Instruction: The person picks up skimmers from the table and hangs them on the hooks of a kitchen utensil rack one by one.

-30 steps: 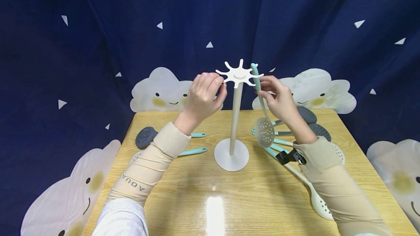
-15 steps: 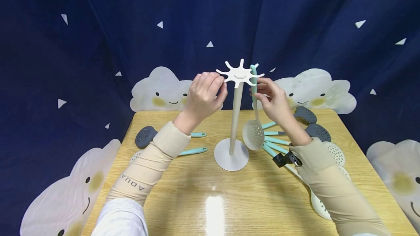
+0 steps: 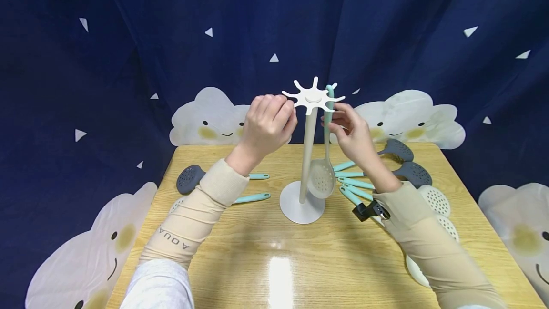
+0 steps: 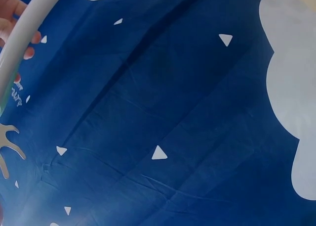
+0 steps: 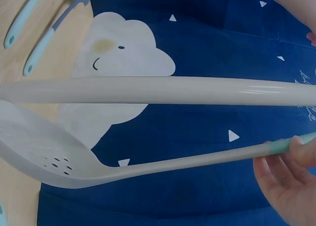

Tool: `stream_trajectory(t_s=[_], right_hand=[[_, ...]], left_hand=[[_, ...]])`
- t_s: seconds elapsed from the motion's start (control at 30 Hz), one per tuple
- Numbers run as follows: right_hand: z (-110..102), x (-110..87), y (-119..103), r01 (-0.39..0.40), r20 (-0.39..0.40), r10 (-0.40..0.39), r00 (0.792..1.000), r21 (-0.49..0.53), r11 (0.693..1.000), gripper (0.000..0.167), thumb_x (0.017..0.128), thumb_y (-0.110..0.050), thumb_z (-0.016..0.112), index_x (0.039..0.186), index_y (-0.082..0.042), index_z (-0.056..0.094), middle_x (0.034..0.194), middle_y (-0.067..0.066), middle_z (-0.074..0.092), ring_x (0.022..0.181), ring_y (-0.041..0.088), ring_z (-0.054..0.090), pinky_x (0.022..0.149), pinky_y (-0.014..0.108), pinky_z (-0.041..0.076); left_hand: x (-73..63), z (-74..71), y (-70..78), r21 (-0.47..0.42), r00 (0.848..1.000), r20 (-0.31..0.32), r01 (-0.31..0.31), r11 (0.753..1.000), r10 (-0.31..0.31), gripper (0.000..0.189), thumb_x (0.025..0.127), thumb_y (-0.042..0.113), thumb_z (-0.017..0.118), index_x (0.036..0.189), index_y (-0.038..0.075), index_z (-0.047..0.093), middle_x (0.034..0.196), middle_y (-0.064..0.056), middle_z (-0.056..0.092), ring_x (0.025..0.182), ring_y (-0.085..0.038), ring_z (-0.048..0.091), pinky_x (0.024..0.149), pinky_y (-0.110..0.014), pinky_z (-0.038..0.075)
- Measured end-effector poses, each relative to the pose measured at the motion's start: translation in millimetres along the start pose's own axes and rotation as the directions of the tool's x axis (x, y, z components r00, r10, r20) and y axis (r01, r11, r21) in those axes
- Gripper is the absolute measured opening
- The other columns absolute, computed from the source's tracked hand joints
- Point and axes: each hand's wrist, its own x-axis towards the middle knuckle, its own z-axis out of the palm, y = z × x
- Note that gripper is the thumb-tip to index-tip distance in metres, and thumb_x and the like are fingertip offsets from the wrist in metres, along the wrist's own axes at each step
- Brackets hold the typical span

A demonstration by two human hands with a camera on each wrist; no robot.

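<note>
A white utensil stand (image 3: 306,156) rises from a round base, with a star-shaped top of several hooked arms. My left hand (image 3: 267,122) grips the tip of an arm on its left side, fingers curled. On the other side, my right hand (image 3: 352,130) pinches the teal handle of a pale grey skimmer (image 3: 321,178) between thumb and fingers. The skimmer hangs upright with its perforated bowl low, in front of the post. Its handle end overlaps the star top's right arms in the head view. The right wrist view shows thumb and fingers on the teal handle (image 5: 280,146).
Several teal-handled utensils fan out on the right of the wooden table (image 3: 274,252), among them a dark slotted turner (image 3: 399,149) and a white skimmer (image 3: 435,199). At left lie a dark skimmer (image 3: 190,179) and a second teal handle (image 3: 253,198). Behind hangs a blue curtain (image 3: 257,23).
My right hand has moved left with the skimmer, bringing its bowl from right of the stand to in front of the base. The skimmer now hangs straighter. My left hand has stayed put.
</note>
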Motion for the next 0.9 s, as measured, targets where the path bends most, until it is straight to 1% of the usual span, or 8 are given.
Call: stream_trajectory(t_s=[0.13,0.23,0.37,0.6,0.67,0.8,0.87,0.9], right_hand=[[0.6,-0.9,1.0,-0.005,0.001,0.005,1.000,0.006,1.000,0.036,0.084,0.013,0.052,0.119,0.008,0.048,0.099,0.029,0.059,0.083,0.000,0.060,0.076,0.016,0.049],[0.7,-1.4,1.2,-0.010,0.003,0.010,1.000,0.007,1.000,0.036,0.085,0.012,0.052,0.121,0.008,0.047,0.100,0.029,0.059,0.084,-0.001,0.059,0.077,0.016,0.049],[0.3,-2.0,0.4,-0.017,0.015,0.017,1.000,-0.019,1.000,0.036,0.086,0.011,0.050,0.122,0.006,0.046,0.102,0.027,0.059,0.085,-0.001,0.059,0.077,0.015,0.048],[-0.9,-2.3,-2.0,-0.018,0.041,0.020,0.999,-0.048,0.999,0.036,0.088,0.009,0.050,0.123,0.004,0.046,0.103,0.027,0.059,0.088,0.000,0.058,0.078,0.015,0.047],[-1.6,-2.4,-2.3,-0.011,0.050,0.013,0.999,-0.057,0.998,0.036,0.088,0.008,0.050,0.123,0.004,0.046,0.104,0.027,0.059,0.089,0.005,0.059,0.078,0.015,0.046],[-3.3,-2.6,-1.9,-0.006,0.066,0.011,0.998,-0.082,0.997,0.037,0.088,0.006,0.051,0.125,0.003,0.045,0.106,0.025,0.060,0.094,0.022,0.060,0.079,0.016,0.046],[-4.4,-3.1,-2.0,-0.015,0.064,0.022,0.998,-0.106,0.994,0.039,0.088,0.004,0.052,0.126,0.003,0.043,0.107,0.023,0.060,0.097,0.026,0.058,0.080,0.016,0.046],[-4.9,-3.4,-2.6,-0.019,0.061,0.027,0.998,-0.118,0.993,0.040,0.088,0.003,0.053,0.127,0.002,0.042,0.108,0.022,0.059,0.098,0.026,0.058,0.081,0.016,0.046]], left_hand=[[0.7,-0.3,0.2,0.016,1.000,0.005,-0.007,1.000,0.007,0.013,0.084,0.004,0.047,0.078,-0.001,0.058,0.077,-0.010,0.056,0.065,-0.026,0.051,0.060,-0.034,0.042],[1.2,-0.3,0.4,0.022,1.000,0.007,-0.011,1.000,0.011,0.012,0.084,0.005,0.048,0.079,-0.001,0.057,0.078,-0.011,0.056,0.066,-0.027,0.052,0.061,-0.034,0.042],[1.7,-0.7,0.9,0.022,1.000,0.006,-0.012,1.000,0.012,0.010,0.083,0.004,0.049,0.078,0.000,0.057,0.077,-0.011,0.056,0.066,-0.027,0.051,0.060,-0.034,0.042],[0.8,-0.9,0.9,0.023,1.000,0.010,-0.008,1.000,0.007,0.011,0.083,0.005,0.048,0.079,-0.001,0.057,0.078,-0.011,0.055,0.066,-0.027,0.051,0.060,-0.033,0.042],[0.9,-1.2,1.1,0.020,1.000,0.010,-0.007,1.000,0.007,0.010,0.083,0.005,0.049,0.079,-0.001,0.056,0.078,-0.011,0.055,0.065,-0.027,0.051,0.060,-0.034,0.042],[1.0,-1.2,1.0,0.020,1.000,0.012,-0.005,1.000,0.004,0.010,0.083,0.004,0.048,0.079,-0.001,0.056,0.077,-0.010,0.055,0.065,-0.026,0.051,0.060,-0.033,0.041],[1.3,-1.3,1.0,0.020,1.000,0.013,-0.004,1.000,0.004,0.010,0.083,0.004,0.048,0.079,-0.001,0.057,0.077,-0.010,0.055,0.065,-0.026,0.051,0.059,-0.033,0.041],[1.6,-1.5,1.2,0.019,1.000,0.014,-0.004,1.000,0.003,0.010,0.083,0.004,0.048,0.079,-0.001,0.057,0.077,-0.010,0.055,0.065,-0.026,0.051,0.059,-0.033,0.041]])
